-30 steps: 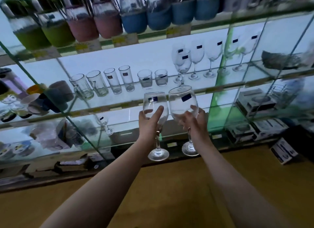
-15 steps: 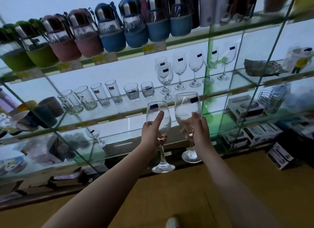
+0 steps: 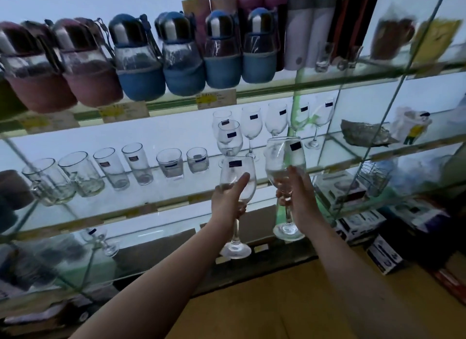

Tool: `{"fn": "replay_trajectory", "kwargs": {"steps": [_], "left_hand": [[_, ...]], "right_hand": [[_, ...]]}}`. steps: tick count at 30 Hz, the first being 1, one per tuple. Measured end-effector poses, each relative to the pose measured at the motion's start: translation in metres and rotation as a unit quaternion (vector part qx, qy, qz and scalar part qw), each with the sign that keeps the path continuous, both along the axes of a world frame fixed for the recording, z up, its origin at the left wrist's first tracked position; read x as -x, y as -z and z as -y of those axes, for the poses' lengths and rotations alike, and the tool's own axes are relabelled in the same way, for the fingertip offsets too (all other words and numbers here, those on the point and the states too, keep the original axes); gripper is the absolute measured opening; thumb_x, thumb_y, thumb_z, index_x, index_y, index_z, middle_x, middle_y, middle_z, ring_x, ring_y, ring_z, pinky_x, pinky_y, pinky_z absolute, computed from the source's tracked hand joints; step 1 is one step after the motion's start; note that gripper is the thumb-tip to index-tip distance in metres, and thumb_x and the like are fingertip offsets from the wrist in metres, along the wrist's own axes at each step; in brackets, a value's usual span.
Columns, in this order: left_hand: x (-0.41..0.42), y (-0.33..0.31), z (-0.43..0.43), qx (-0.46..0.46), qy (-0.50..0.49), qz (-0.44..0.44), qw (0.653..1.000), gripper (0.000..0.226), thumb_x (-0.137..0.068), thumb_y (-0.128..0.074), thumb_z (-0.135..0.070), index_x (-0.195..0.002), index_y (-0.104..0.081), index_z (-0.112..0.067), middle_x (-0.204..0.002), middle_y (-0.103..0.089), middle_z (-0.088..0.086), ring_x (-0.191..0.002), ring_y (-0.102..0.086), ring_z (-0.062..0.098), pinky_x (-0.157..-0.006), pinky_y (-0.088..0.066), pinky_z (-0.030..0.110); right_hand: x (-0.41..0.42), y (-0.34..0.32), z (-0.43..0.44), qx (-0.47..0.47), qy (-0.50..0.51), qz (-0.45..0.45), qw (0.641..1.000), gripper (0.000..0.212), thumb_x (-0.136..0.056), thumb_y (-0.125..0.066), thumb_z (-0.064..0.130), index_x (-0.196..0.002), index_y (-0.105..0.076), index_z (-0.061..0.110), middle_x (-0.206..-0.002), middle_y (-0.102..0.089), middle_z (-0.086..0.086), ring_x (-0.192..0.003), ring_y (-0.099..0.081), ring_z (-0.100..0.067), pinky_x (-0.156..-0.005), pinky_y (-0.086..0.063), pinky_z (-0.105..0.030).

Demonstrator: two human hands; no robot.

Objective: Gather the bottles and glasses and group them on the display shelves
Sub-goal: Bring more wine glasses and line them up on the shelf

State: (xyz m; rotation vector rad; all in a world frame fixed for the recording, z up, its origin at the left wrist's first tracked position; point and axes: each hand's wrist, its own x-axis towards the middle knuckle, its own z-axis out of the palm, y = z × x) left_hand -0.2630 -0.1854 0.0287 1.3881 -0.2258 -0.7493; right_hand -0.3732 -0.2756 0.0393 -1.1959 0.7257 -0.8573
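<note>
While the left hand and right hand each grip a clear stemmed wine glass by its bowl below the glass middle shelf, either bowl may knock the shelved wine glasses when lifted in.

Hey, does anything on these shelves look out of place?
Yes: one wine glass stands alone on the lower shelf at the left, away from the row of wine glasses grouped higher up.
</note>
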Motion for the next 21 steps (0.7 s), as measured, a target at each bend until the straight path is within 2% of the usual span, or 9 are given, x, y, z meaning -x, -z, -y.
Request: {"fn": "replay_trajectory", "kwargs": {"steps": [1,4,7,9,11,13,15,18,21], "left_hand": [[-0.009,-0.001,0.006,0.009,-0.006,0.009,1.000,0.049,-0.075,-0.074,-0.040,-0.104,-0.050,-0.008,-0.075,-0.051,0.008,-0.056,-0.046,0.018,-0.049,-0.039,0.024],[-0.027,-0.003,0.016,0.016,-0.023,0.054,0.998,0.049,-0.073,-0.077,-0.040,-0.105,-0.050,-0.012,-0.076,-0.053,0.008,-0.056,-0.048,0.017,-0.048,-0.039,0.023],[-0.039,-0.002,0.023,0.033,-0.051,0.090,0.994,0.047,-0.063,-0.078,-0.046,-0.093,-0.050,-0.024,-0.078,-0.053,0.005,-0.067,-0.057,0.021,-0.055,-0.043,0.027],[-0.047,-0.004,0.028,0.042,-0.076,0.097,0.991,0.048,-0.059,-0.077,-0.050,-0.091,-0.050,-0.027,-0.077,-0.053,0.004,-0.073,-0.060,0.024,-0.059,-0.044,0.029],[-0.055,-0.008,0.034,0.052,-0.102,0.107,0.988,0.060,-0.051,-0.073,-0.057,-0.096,-0.051,-0.024,-0.080,-0.055,0.004,-0.076,-0.062,0.025,-0.058,-0.044,0.028],[-0.063,-0.011,0.042,0.058,-0.129,0.116,0.983,0.065,-0.053,-0.072,-0.056,-0.102,-0.051,-0.019,-0.084,-0.056,0.004,-0.082,-0.063,0.027,-0.060,-0.046,0.028],[-0.069,-0.013,0.047,0.057,-0.143,0.112,0.982,0.066,-0.053,-0.071,-0.055,-0.103,-0.050,-0.017,-0.086,-0.056,0.004,-0.083,-0.062,0.028,-0.062,-0.046,0.028],[-0.077,-0.013,0.057,0.046,-0.169,0.107,0.979,0.074,-0.044,-0.067,-0.063,-0.100,-0.050,-0.019,-0.088,-0.054,0.005,-0.081,-0.059,0.027,-0.059,-0.045,0.027],[-0.084,-0.011,0.066,0.051,-0.199,0.099,0.974,0.066,-0.048,-0.069,-0.060,-0.097,-0.051,-0.018,-0.087,-0.053,0.006,-0.077,-0.057,0.026,-0.057,-0.044,0.027]], "right_hand": [[-0.008,0.000,0.005,0.013,0.000,-0.003,1.000,0.049,-0.087,-0.061,0.039,-0.124,-0.044,0.011,-0.088,-0.060,-0.006,-0.057,-0.051,-0.008,-0.048,-0.035,-0.020],[-0.022,0.002,0.015,0.047,0.002,-0.020,0.999,0.047,-0.085,-0.065,0.022,-0.124,-0.041,0.017,-0.088,-0.062,-0.003,-0.055,-0.055,-0.003,-0.047,-0.038,-0.014],[-0.036,0.003,0.024,0.067,-0.001,-0.029,0.997,0.053,-0.082,-0.070,0.019,-0.126,-0.040,0.018,-0.090,-0.066,-0.001,-0.060,-0.061,-0.002,-0.055,-0.044,-0.019],[-0.044,0.006,0.032,0.062,-0.005,-0.024,0.998,0.058,-0.079,-0.073,0.018,-0.127,-0.040,0.017,-0.100,-0.067,-0.005,-0.073,-0.066,-0.009,-0.064,-0.048,-0.026],[-0.053,0.007,0.044,0.066,-0.005,-0.031,0.997,0.061,-0.076,-0.076,0.018,-0.126,-0.041,0.018,-0.109,-0.065,-0.008,-0.092,-0.066,-0.017,-0.074,-0.053,-0.030],[-0.062,0.008,0.059,0.075,-0.006,-0.039,0.996,0.062,-0.072,-0.079,0.016,-0.123,-0.043,0.017,-0.112,-0.064,-0.010,-0.101,-0.064,-0.019,-0.085,-0.052,-0.034],[-0.068,0.007,0.071,0.078,-0.006,-0.037,0.996,0.061,-0.069,-0.082,0.013,-0.119,-0.046,0.018,-0.112,-0.063,-0.011,-0.099,-0.064,-0.017,-0.087,-0.052,-0.036],[-0.080,0.004,0.094,0.084,-0.007,-0.033,0.996,0.061,-0.068,-0.083,0.012,-0.117,-0.047,0.021,-0.110,-0.060,-0.008,-0.089,-0.062,-0.009,-0.081,-0.051,-0.026],[-0.093,0.001,0.114,0.102,-0.011,-0.044,0.994,0.068,-0.067,-0.084,0.015,-0.124,-0.047,0.019,-0.106,-0.063,-0.003,-0.090,-0.062,-0.006,-0.081,-0.050,-0.023]]}}
